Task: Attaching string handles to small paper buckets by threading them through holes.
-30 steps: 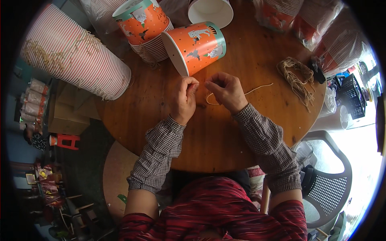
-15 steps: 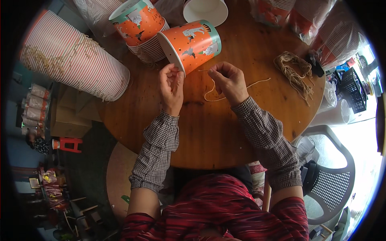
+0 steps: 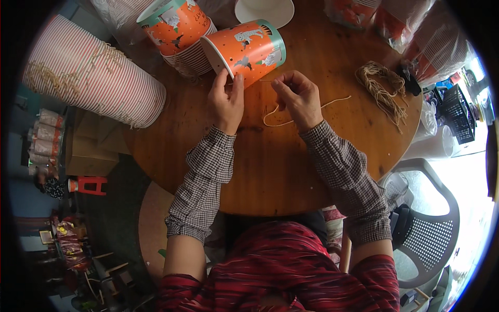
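Observation:
An orange paper bucket (image 3: 250,46) with a green band and animal pictures lies tilted on its side, its white rim toward my left hand. My left hand (image 3: 227,104) grips that rim between thumb and fingers; the fingertips inside are partly hidden. Just right of the bucket, my right hand (image 3: 297,99) pinches a thin tan cord (image 3: 280,125) between thumb and forefinger. A short end of the cord sticks out leftward from the pinch toward the bucket. The rest curves in a loop on the wooden table (image 3: 260,177) and runs out to the right under the hand.
At left leans a long stack of nested buckets (image 3: 99,73) with cords hanging off it. Another stack (image 3: 174,31) stands behind the bucket, near a white bowl-like container (image 3: 265,11). A bundle of cord (image 3: 382,91) lies at right, before plastic-wrapped buckets (image 3: 442,47).
My left hand has shifted slightly up and right, its fingers now at the bucket's rim. The bucket has tipped a little, and my right hand has risen slightly with the cord.

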Available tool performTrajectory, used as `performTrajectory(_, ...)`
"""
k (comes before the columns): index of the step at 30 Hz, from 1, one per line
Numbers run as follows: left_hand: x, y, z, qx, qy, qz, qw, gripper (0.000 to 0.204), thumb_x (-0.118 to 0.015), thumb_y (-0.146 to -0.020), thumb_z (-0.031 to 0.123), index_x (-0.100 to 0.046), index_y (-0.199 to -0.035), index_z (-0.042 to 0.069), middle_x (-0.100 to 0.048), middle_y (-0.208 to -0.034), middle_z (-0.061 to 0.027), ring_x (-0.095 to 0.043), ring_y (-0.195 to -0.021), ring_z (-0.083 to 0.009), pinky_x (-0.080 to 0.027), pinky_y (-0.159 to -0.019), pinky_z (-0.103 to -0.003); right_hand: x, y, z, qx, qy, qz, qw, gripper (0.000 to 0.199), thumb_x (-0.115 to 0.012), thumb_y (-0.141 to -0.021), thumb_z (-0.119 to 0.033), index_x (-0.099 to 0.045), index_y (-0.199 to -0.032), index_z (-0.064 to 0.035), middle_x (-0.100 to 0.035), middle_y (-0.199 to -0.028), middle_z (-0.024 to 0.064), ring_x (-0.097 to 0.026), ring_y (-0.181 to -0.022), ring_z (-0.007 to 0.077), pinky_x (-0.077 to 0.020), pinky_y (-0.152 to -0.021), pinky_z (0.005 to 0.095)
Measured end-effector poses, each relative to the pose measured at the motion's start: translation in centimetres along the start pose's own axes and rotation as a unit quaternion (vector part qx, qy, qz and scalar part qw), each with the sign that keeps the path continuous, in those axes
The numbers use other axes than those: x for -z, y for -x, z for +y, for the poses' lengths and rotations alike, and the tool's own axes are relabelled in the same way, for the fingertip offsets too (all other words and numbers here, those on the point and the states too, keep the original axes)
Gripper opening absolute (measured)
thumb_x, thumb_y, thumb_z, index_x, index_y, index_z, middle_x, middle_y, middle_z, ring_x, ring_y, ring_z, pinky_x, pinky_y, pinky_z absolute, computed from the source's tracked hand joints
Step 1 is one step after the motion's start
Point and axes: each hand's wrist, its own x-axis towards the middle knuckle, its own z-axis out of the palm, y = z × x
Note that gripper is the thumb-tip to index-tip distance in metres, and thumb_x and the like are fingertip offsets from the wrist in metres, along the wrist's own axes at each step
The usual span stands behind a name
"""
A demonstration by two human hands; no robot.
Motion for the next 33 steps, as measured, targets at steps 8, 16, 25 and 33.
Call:
performTrajectory(8,-0.4,2.5,0.1,-0.191,-0.226,0.015,0.955,0.015,-0.066,-0.082,0.005,-0.055,-0.093,0.001,-0.057,-0.081,-0.0104,-0.057,-0.065,-0.0235,-0.046,-0.056,-0.034,-0.7,0.4,0.4,0.01,-0.115,-0.017,0.993,0.011,-0.06,-0.092,-0.01,-0.059,-0.098,-0.0014,-0.063,-0.113,0.0096,-0.064,-0.094,0.0137,-0.0537,-0.077,0.0256)
performTrajectory(16,-0.5,3.3,0.0,-0.133,-0.24,0.008,0.962,0.017,-0.069,-0.081,0.009,-0.058,-0.093,0.003,-0.06,-0.077,-0.0069,-0.058,-0.066,-0.017,-0.046,-0.059,-0.03,-1.3,0.8,1.1,-0.032,-0.123,-0.033,0.991,0.011,-0.063,-0.09,-0.011,-0.062,-0.094,-0.0012,-0.06,-0.118,0.0092,-0.062,-0.092,0.0111,-0.0534,-0.082,0.0271)
performTrajectory(25,-0.5,3.4,0.3,-0.121,-0.259,-0.015,0.958,0.02,-0.069,-0.082,0.011,-0.059,-0.097,0.003,-0.063,-0.08,-0.0074,-0.06,-0.069,-0.0182,-0.048,-0.062,-0.032,-1.2,0.6,1.4,-0.029,-0.128,-0.018,0.991,0.014,-0.066,-0.087,-0.009,-0.06,-0.094,0.0011,-0.064,-0.084,0.0003,-0.06,-0.077,0.0053,-0.0511,-0.07,0.0212)
performTrajectory(33,-0.6,3.4,0.7,-0.132,-0.248,-0.032,0.959,0.022,-0.068,-0.081,0.007,-0.056,-0.099,0.001,-0.06,-0.084,-0.0108,-0.064,-0.073,-0.0274,-0.05,-0.06,-0.034,-1.2,0.5,1.6,-0.027,-0.125,-0.011,0.992,0.014,-0.066,-0.087,-0.009,-0.061,-0.095,0.0011,-0.065,-0.084,0.0005,-0.061,-0.077,0.0061,-0.0516,-0.069,0.0213)
